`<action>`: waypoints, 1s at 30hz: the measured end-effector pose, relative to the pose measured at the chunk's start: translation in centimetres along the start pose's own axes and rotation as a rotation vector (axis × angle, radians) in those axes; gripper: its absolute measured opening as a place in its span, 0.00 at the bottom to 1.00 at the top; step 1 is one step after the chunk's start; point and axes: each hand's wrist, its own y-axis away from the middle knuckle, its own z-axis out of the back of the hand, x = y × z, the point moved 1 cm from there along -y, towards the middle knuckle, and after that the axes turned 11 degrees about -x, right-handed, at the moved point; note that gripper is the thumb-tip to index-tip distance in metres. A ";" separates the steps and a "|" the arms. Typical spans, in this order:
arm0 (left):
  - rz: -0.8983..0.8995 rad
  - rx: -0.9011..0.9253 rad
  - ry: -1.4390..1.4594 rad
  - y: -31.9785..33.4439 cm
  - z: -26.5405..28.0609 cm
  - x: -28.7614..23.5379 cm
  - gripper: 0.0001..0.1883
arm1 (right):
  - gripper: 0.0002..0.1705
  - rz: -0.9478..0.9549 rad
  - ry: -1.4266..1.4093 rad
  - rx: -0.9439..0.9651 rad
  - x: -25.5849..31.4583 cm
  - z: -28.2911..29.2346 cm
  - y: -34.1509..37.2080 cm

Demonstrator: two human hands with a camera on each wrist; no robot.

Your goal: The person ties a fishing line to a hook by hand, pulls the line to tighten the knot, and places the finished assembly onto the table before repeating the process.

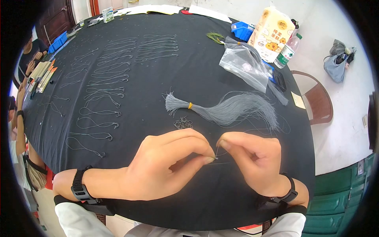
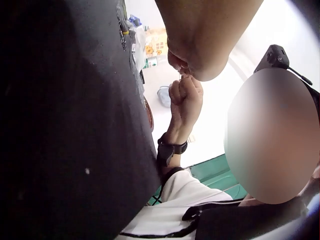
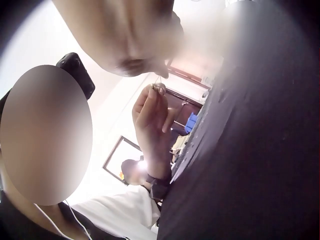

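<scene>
The left hand (image 1: 167, 164) pinches a small metal hook (image 1: 215, 158) between thumb and forefinger; in the right wrist view a bit of the hook (image 3: 156, 87) shows at its fingertips. Close beside it, the right hand (image 1: 254, 160) pinches a thin grey line that runs down to the hook. Both hands are above the black cloth, fingertips a small gap apart. Beyond them lie a pile of loose hooks (image 1: 183, 123) and a bundle of grey lines (image 1: 233, 109) tied with a yellow band. In the left wrist view the right hand (image 2: 186, 102) has its fingers bent in.
Rows of looped lines with hooks (image 1: 106, 91) lie on the left of the black table (image 1: 189, 213). At the back right are a plastic bag (image 1: 244, 65), a tissue pack (image 1: 272, 33), a bottle (image 1: 287, 51) and a blue tray (image 1: 242, 31). People sit at the far left.
</scene>
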 end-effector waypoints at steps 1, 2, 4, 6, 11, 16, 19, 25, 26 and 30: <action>0.012 0.009 0.014 0.0 0.0 0.0 0.09 | 0.11 0.000 -0.003 -0.005 0.0 0.0 0.0; 0.024 0.017 0.027 -0.1 0.0 0.0 0.09 | 0.11 0.001 -0.006 -0.009 0.0 0.0 0.0; 0.023 0.027 0.032 -0.1 0.1 0.0 0.09 | 0.11 0.005 -0.024 -0.019 -0.2 0.0 0.0; 0.012 0.026 0.031 -0.1 0.0 0.1 0.10 | 0.11 0.010 -0.053 -0.030 -0.4 -0.1 0.1; -0.013 -0.001 0.010 -0.2 -0.1 -0.2 0.09 | 0.11 -0.028 -0.041 -0.009 -0.1 0.1 0.0; -0.134 -0.050 -0.078 -0.1 -0.1 -0.2 0.08 | 0.09 -0.135 -0.165 0.049 -0.9 -0.4 0.1; -0.188 -0.093 -0.104 0.0 -0.1 -0.2 0.09 | 0.09 -0.342 -0.343 0.165 -1.4 -0.7 0.1; -0.233 -0.139 -0.111 0.0 -0.1 -0.3 0.10 | 0.10 -0.694 -0.750 0.310 -0.8 -1.4 0.1; -0.239 -0.147 -0.114 0.0 -0.2 -0.3 0.11 | 0.11 -0.753 -0.779 0.340 -0.6 -1.3 0.1; -0.223 -0.193 -0.091 0.1 -0.4 -0.1 0.11 | 0.11 -0.845 -0.837 0.407 -0.7 -1.3 0.4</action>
